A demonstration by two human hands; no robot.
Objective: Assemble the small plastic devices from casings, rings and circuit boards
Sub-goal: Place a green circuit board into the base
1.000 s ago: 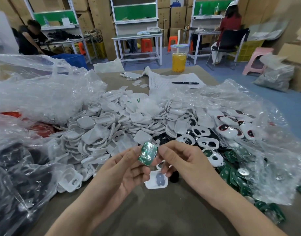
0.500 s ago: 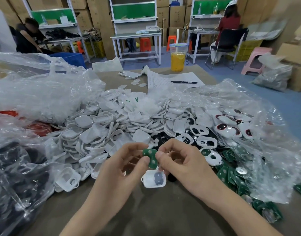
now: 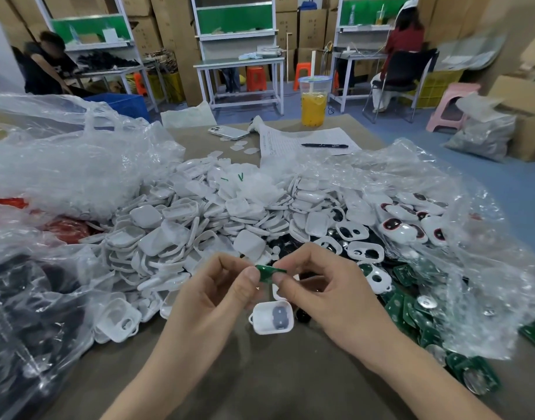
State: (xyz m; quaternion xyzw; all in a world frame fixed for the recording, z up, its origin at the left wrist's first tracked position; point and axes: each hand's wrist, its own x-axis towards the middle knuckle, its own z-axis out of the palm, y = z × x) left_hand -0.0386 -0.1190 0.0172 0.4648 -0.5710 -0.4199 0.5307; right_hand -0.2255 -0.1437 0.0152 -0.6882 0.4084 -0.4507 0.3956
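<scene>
PCB [image 3: 267,271] turned edge-on, brown tbl [image 3: 260,377], benches [image 3: 239,60] behind

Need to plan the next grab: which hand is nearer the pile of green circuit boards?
Right. The right hand sits just left of the circuit board pile; the left hand is farther left, beyond the right hand.

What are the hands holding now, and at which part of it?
Both hold one small green circuit board: the left hand pinches its left edge, the right hand its right edge.
</scene>
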